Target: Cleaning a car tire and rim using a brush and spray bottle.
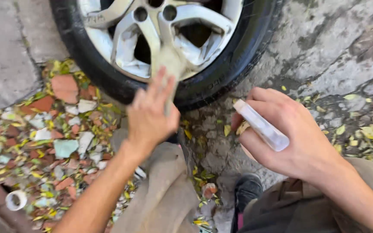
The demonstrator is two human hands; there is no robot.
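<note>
A car wheel with a silver alloy rim (pixel 121 26) and black tyre (pixel 234 60) stands on the ground at the top. My left hand (pixel 150 114) presses a dirty beige cloth (pixel 169 64) against the lower rim, fingers stretched up over it. To the right, my right hand (pixel 288 133) is closed around a translucent white spray bottle (pixel 262 127), its head pointing up-left toward the tyre. The bottle's body is mostly hidden in my palm.
Broken tiles, brick pieces and yellow leaves (pixel 57 125) litter the ground at left. A small white ring-shaped piece (pixel 16 199) lies at lower left. Cracked concrete (pixel 333 51) spreads at right. My knees and a black shoe (pixel 247 190) fill the bottom.
</note>
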